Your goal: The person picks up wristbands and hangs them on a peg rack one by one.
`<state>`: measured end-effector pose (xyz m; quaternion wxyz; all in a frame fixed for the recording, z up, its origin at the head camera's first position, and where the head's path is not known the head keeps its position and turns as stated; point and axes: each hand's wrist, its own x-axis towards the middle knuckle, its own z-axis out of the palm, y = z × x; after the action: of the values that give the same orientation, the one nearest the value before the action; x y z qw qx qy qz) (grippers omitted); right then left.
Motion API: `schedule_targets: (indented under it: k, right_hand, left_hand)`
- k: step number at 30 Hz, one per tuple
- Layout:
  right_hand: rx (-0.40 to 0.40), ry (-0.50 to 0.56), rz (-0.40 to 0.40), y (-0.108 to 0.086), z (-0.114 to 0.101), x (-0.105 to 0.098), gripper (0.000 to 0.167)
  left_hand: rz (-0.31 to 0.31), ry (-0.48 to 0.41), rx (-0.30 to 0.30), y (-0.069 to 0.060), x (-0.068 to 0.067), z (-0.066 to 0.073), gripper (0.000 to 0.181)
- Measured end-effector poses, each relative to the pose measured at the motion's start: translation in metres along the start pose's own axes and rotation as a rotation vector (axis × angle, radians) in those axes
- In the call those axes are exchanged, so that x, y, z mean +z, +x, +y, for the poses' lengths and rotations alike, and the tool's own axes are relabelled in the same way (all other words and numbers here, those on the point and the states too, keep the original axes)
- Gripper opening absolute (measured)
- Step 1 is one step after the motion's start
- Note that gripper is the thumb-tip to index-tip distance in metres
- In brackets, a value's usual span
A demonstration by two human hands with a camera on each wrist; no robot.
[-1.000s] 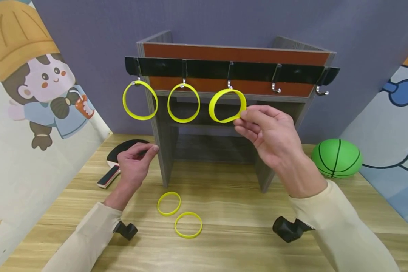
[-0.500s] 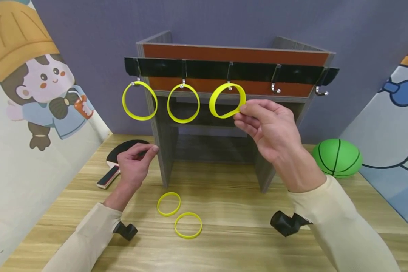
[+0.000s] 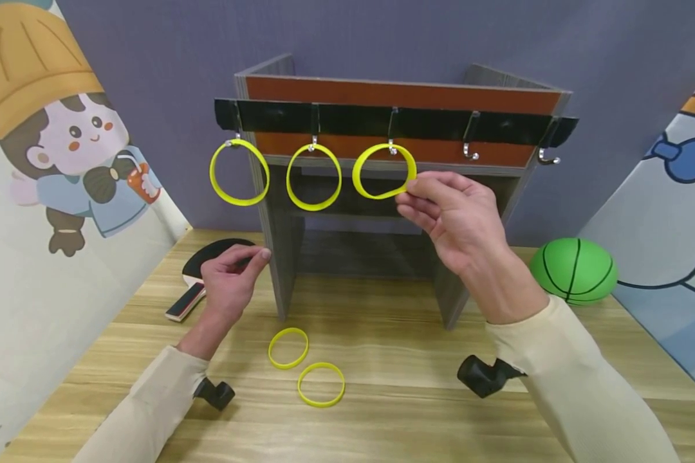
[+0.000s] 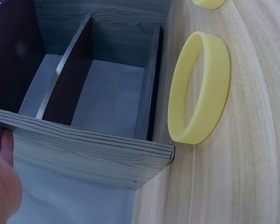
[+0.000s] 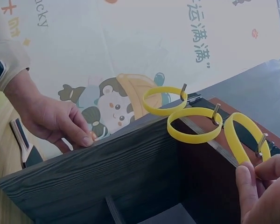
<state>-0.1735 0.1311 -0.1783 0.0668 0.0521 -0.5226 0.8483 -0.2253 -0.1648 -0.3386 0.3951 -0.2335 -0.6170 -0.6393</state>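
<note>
My right hand (image 3: 460, 215) pinches the lower right side of a yellow silicone wristband (image 3: 356, 170), bending it out of round. The top of this band is at the third hook (image 3: 392, 149), whose tip shows inside the loop. Two more wristbands hang to its left, one on the first hook (image 3: 211, 177) and another on the second (image 3: 340, 180). Beside the left front edge of a grey wooden shelf (image 3: 284, 257), my left hand (image 3: 228, 283) has loosely bent fingers, with the fingertips at that edge. Two wristbands (image 3: 288, 329) (image 3: 321, 405) lie on the table below.
A black hook rail (image 3: 353, 119) runs across the shelf's orange board (image 3: 440, 96). The fourth hook (image 3: 470, 153) and the fifth hook (image 3: 547, 157) carry nothing. A table-tennis bat (image 3: 185, 302) lies at the left, and a green ball (image 3: 573, 270) stands at the right.
My right hand has raised the wristband and brought it slightly left, so the third hook's tip now shows inside the loop. The left hand stays at the shelf edge.
</note>
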Motion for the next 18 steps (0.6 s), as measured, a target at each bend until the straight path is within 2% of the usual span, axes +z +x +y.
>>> schedule_targets:
  k: [13, 18]
  right_hand:
    - [0.002, -0.006, -0.004, 0.001, 0.009, -0.004, 0.019]
    - [-0.01, -0.034, -0.009, 0.0, 0.012, -0.005, 0.024]
  left_hand:
    - [-0.007, -0.012, -0.006, 0.001, 0.0, 0.001, 0.007]
    - [-0.011, -0.047, -0.01, 0.001, 0.003, 0.012, 0.008]
